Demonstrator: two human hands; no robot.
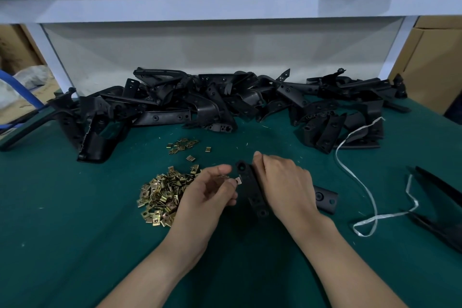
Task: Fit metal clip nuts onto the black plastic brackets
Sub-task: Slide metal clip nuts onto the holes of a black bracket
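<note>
A black plastic bracket (252, 187) stands tilted over the green table, gripped along its right side by my right hand (282, 182). My left hand (212, 190) pinches a small metal clip nut (239, 180) at the bracket's left edge, near its upper end. A heap of brass-coloured clip nuts (162, 195) lies just left of my left hand. A smaller scatter of clip nuts (182, 146) lies farther back.
A long pile of black brackets (225, 102) runs across the back of the green table (75, 232). Another bracket (325, 197) lies behind my right hand. A white strap (362, 182) curls at right, beside black parts (440, 207). A white shelf (225, 2) overhangs the back.
</note>
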